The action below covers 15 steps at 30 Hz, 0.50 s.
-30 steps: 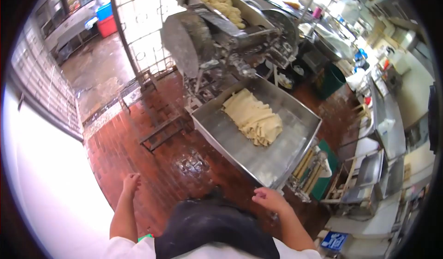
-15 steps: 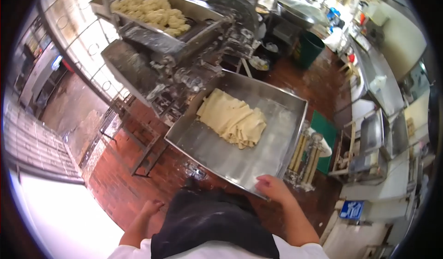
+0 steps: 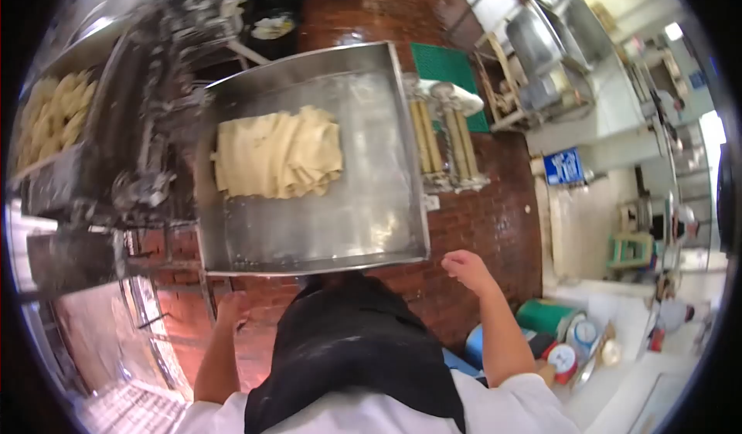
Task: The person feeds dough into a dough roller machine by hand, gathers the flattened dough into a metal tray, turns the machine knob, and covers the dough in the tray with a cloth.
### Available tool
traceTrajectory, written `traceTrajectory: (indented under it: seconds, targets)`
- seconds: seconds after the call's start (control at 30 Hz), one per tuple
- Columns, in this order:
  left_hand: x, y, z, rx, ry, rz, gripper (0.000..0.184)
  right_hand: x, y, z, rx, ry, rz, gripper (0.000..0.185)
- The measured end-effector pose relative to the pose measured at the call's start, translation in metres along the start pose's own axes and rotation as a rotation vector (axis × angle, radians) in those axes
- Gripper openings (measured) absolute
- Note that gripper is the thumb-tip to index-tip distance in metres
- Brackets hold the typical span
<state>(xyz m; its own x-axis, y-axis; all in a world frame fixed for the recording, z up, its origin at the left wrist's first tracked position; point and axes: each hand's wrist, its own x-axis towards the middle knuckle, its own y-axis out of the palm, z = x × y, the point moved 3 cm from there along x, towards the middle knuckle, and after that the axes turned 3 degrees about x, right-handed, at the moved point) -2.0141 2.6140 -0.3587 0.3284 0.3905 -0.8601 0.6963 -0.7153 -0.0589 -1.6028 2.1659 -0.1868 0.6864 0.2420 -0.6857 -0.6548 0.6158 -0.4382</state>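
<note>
Lying in folded layers, the dough sheet (image 3: 278,154) sits in the metal tray (image 3: 375,148), left of its middle and well apart from both hands. Its loose, ruffled folds bunch toward the right, while the left part lies flatter. The right hand (image 3: 464,268) hangs just beside the tray's near right corner, with a small gap between. Its fingers bend inward and nothing shows in them; how tightly they are closed cannot be told. The left hand (image 3: 233,308) is lower, outside the near edge toward the left corner, and too blurred to tell how far its fingers are curled or whether they hold anything.

The black apron (image 3: 348,341) fills the space between the arms and meets the tray's near edge in the view. Left of the tray, the machine (image 3: 147,190) is smeared and dark, its parts hard to make out; the dough lumps (image 3: 58,117) at its far side run into the dim border of the lens. Right of the tray lie pale rollers (image 3: 464,136) and a green mat (image 3: 429,59), partly covered.

Half a second ago the right hand overlapped the tray's near corner; now it is clear of it. The tray appears squarer to the body, and a green drum (image 3: 549,316) has come into view at lower right.
</note>
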Motion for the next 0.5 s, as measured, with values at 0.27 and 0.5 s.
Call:
traceTrajectory:
  seconds: [0.27,0.5]
  targets:
    - [-0.058,0.018,0.018,0.535,-0.283,-0.089,0.031,0.150,-0.001,-0.100,0.463,0.335,-0.194,0.039]
    - [-0.080,0.078,0.046,0.374,-0.401,-0.180,0.033,0.346,0.022,-0.193,0.464,0.496,-0.236,0.042]
